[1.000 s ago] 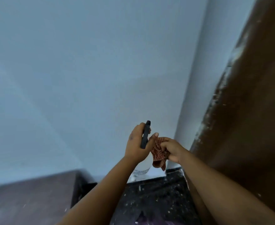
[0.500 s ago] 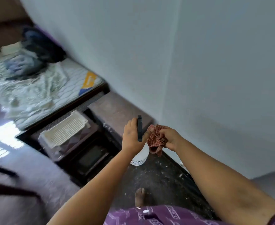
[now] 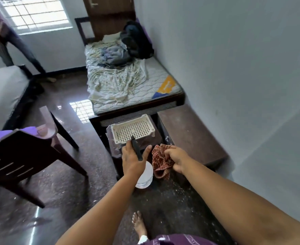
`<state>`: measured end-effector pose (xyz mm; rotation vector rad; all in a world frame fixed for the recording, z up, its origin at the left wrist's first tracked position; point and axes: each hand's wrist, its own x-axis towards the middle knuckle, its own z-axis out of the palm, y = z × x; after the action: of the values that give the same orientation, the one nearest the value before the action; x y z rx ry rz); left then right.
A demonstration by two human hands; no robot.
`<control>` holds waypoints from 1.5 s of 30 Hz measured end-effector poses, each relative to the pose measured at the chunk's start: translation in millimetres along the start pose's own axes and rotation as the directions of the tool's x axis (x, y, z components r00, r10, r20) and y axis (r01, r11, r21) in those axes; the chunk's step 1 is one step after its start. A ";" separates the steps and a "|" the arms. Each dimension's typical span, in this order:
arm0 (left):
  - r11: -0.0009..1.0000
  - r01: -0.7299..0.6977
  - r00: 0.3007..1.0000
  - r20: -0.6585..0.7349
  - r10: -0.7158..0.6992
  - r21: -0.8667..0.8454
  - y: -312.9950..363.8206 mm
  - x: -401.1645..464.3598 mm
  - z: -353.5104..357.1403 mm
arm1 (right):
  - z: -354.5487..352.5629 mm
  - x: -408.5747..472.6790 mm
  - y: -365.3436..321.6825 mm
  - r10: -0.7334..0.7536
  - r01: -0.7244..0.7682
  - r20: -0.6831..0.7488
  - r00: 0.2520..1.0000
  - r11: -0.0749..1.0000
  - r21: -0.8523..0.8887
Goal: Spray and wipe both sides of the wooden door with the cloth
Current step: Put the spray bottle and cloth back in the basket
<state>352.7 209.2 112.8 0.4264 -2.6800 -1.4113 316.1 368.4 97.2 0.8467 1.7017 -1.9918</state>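
Two hands full: my left hand [image 3: 132, 159] wraps the spray bottle [image 3: 144, 175], nozzle forward; right hand [image 3: 176, 159] bunches the cloth [image 3: 160, 162] just beside. No door near my fingers; one wooden door [image 3: 110, 13] stands far ahead.

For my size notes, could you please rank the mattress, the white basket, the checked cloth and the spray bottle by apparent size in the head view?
1. mattress
2. white basket
3. checked cloth and spray bottle: look alike, both partly hidden by hands.
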 end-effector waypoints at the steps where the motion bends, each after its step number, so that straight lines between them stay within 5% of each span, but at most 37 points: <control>1: 0.999 0.019 1.000 -0.016 -0.019 -0.045 -6.2 20.4 -2.8 | 15.9 18.8 -9.0 -0.001 0.001 0.009 1.000 1.000 0.000; 13: 0.973 0.150 0.989 -0.016 -0.150 0.178 -58.0 214.6 -25.1 | 125.8 157.7 -68.1 0.059 -0.066 -0.114 0.992 0.996 -0.061; 21: 0.971 0.196 0.981 -0.017 -0.195 0.140 -88.7 312.6 -1.3 | 141.6 255.9 -97.5 0.120 -0.127 -0.130 0.984 0.991 -0.044; 30: 0.967 0.192 0.973 0.094 -0.210 0.167 -115.2 364.9 28.7 | 156.8 323.6 -116.0 0.145 -0.151 -0.055 0.988 0.979 -0.134; 45: 0.948 0.188 0.926 0.275 -0.259 0.258 -136.1 378.0 20.1 | 177.1 347.5 -105.7 0.229 -0.233 -0.072 0.971 0.972 -0.041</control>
<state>14.6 45.6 -31.3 0.5966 -3.1530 -1.3223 -44.3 247.4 -39.7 1.0528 1.5981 -1.7788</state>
